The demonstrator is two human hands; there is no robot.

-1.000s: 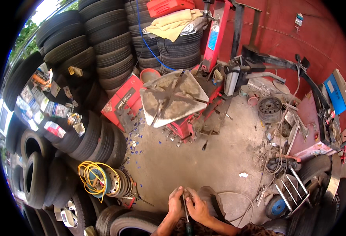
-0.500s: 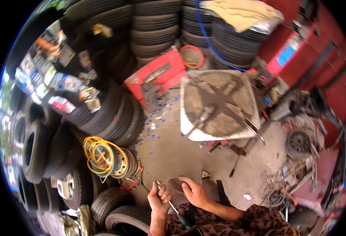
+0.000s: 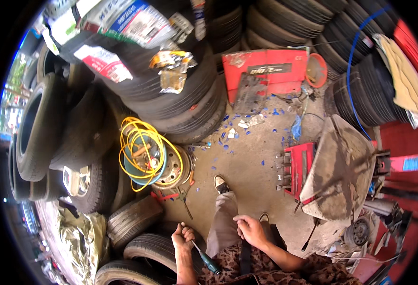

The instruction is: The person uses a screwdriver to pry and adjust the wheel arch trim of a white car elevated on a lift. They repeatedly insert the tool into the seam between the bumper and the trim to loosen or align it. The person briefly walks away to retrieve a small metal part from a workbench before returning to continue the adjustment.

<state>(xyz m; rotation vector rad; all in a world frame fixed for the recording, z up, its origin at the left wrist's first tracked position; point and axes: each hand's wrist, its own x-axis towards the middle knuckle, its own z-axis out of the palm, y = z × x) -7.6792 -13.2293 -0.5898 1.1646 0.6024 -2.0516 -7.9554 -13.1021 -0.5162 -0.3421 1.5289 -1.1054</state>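
Observation:
My left hand (image 3: 182, 236) is closed around the metal shaft of a screwdriver (image 3: 211, 263). The tool's teal handle hangs below the fist and slants toward my body. To the right, my right hand (image 3: 251, 230) is held in front of my waist, fingers loosely bent and apart, with nothing in it. Below and left of the left hand lie tyres (image 3: 151, 251), which it does not touch. Farther ahead on the left, a coiled yellow hose (image 3: 163, 137) rests over a teal bucket (image 3: 144, 178) set on a steel wheel rim (image 3: 174, 166).
A tall tyre stack (image 3: 180, 114) with packets on top rises at the left. A red machine panel (image 3: 287, 69) stands ahead, near scattered blue scraps (image 3: 275, 112). On the right is a tyre changer turntable (image 3: 330, 183). Gold foil sheeting (image 3: 83, 237) lies lower left.
My view has swung to the left, so the tyre changer now sits farther right. One foot has come forward. The screwdriver stays in my left hand, and my right hand remains free.

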